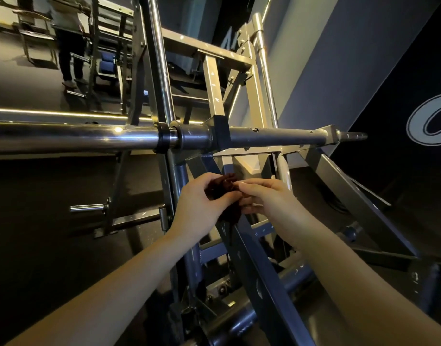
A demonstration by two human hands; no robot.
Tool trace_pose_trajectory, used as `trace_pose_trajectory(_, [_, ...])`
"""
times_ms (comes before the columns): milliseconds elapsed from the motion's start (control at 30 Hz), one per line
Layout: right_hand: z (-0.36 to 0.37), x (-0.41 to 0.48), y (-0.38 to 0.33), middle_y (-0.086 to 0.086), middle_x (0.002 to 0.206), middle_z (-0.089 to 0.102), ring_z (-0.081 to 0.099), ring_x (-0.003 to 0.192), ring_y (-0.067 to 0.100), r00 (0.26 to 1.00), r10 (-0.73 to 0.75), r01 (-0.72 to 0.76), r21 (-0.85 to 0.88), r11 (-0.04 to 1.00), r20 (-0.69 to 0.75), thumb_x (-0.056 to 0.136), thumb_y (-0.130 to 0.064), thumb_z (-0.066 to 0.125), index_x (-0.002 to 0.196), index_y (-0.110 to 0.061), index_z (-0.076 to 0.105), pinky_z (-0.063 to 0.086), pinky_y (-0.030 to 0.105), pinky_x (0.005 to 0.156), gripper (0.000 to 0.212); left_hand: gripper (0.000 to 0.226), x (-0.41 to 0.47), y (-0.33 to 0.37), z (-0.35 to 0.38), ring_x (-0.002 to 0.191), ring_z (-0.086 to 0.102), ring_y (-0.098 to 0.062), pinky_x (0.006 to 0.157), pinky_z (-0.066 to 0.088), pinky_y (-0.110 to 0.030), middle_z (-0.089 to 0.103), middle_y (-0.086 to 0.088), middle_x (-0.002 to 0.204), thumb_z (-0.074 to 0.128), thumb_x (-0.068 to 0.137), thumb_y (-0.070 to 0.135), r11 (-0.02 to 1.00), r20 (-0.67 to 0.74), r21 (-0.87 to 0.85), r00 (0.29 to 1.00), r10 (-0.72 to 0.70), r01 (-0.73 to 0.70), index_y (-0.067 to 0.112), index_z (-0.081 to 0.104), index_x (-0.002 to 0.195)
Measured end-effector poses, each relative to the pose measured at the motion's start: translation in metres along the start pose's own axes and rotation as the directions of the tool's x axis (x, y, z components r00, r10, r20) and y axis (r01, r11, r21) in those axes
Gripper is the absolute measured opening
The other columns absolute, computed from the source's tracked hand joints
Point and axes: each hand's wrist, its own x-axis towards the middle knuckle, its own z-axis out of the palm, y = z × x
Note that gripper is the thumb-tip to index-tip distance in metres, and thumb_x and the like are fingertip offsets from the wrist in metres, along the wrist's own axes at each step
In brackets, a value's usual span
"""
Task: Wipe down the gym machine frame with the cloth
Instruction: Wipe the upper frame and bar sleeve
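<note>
The cloth was dark red, almost maroon. The frame was grey-blue, with small white chips in the paint. The bar was shiny silver, with a black collar. The wall was pale grey-blue, its panel black with a white-outlined logo. The pads were blue, the floor very dark.

Left hand and right hand close together on cloth, at slanted beam. Thick horizontal bar crosses just above hands, blocks way straight up. Upright chrome rod stands behind bar. Left of beam: open room over dark floor, only short peg sticks out. Right: angled brace near, wall behind it; cross tubes fill gap between.
</note>
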Motion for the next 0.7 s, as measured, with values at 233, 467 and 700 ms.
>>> trace_pose_trajectory(233, [-0.011,0.015,0.027,-0.002,0.100,0.068,0.066,0.093,0.009,0.986,-0.092,0.032,-0.387,0.922,-0.137,0.101,-0.020,0.059,0.111,-0.022,0.067,0.049,0.019,0.075,0.013,0.021,0.016,-0.030,-0.027,0.106,0.064,0.000,0.099,0.054,-0.034,0.070,0.014,0.106,0.072,0.093,0.029,0.992,-0.081,-0.021,0.989,-0.124,0.122,0.025,0.069,0.114])
trace_pose_trajectory(467, [0.011,0.034,0.077,-0.008,0.124,0.052,0.056,0.103,0.000,0.978,-0.174,0.084,-0.546,0.834,-0.115,0.105,-0.026,0.052,0.146,-0.024,0.052,0.051,0.020,0.089,0.041,0.032,0.074,-0.057,0.005,0.112,0.053,-0.003,0.105,0.047,-0.036,0.066,0.008,0.117,0.070,0.096,0.029,0.982,-0.271,0.187,0.962,0.025,0.027,0.024,0.068,0.127])
trace_pose_trajectory(700, [0.011,0.036,0.099,-0.009,0.116,0.053,0.057,0.105,-0.005,0.943,-0.304,0.207,-0.476,0.855,-0.136,0.105,-0.017,0.051,0.138,-0.016,0.060,0.051,0.014,0.089,0.034,0.036,0.010,-0.074,0.021,0.115,0.047,-0.003,0.102,0.040,-0.016,0.052,0.007,0.122,0.071,0.092,0.025,0.933,-0.038,0.280,0.968,0.247,-0.227,0.020,0.067,0.127])
